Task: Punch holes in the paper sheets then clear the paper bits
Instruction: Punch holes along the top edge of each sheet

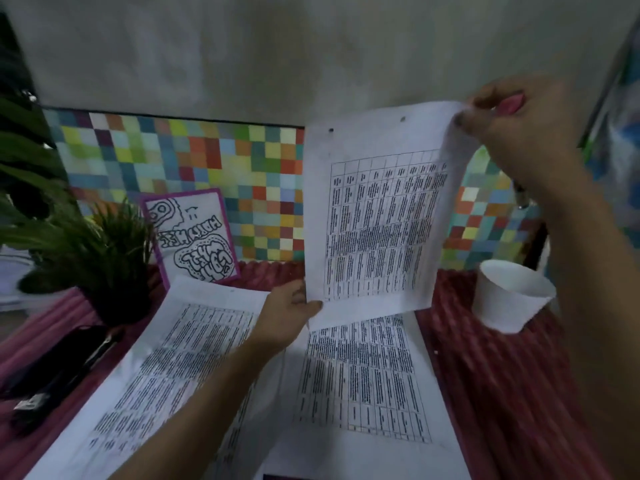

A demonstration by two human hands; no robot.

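Over a red-striped table [502, 393] backed by coloured tiles [207, 161], the left hand [291, 306] is pinching the bottom corner of a raised sheet [374, 220]. The right hand [519, 133] is pinching its top corner, so it is hanging taut in the air with two holes [402, 118] showing near the top edge. This is looking like a check of the punching, and it is calling for light pinches at the very corners and a square landing on the flat sheets [363, 375] below, with any loose bits dropping near the cup [509, 296], well apart from the punch [59, 368].
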